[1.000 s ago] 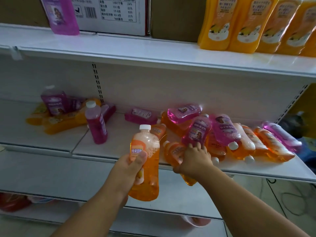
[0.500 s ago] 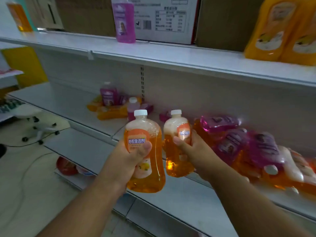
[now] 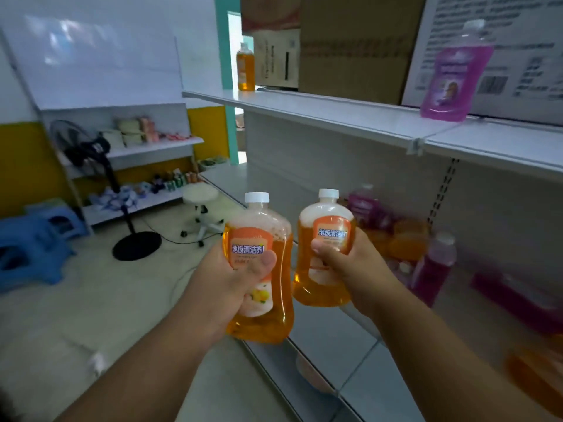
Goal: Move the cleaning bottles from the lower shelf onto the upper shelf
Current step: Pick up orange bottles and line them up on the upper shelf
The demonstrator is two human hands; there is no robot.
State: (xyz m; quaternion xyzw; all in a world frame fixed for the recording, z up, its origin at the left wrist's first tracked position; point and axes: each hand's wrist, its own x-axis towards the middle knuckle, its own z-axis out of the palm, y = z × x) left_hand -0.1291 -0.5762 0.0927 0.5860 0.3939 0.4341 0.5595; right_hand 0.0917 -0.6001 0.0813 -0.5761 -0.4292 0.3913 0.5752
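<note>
The lower shelf (image 3: 475, 296)'s right end blurs; its pink bottles (image 3: 432, 269) are indistinct, an orange bottle (image 3: 536, 382) cut off.

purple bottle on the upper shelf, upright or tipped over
Upright. The purple bottle stands on its base on the upper shelf, white cap at the top, in front of a white printed box.

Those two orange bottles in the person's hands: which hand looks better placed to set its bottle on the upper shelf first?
Probably the right hand. Its orange bottle is upright and closer to the upper shelf, whose bare front edge runs above and to its right. The left hand holds its bottle further out over the aisle.
</note>
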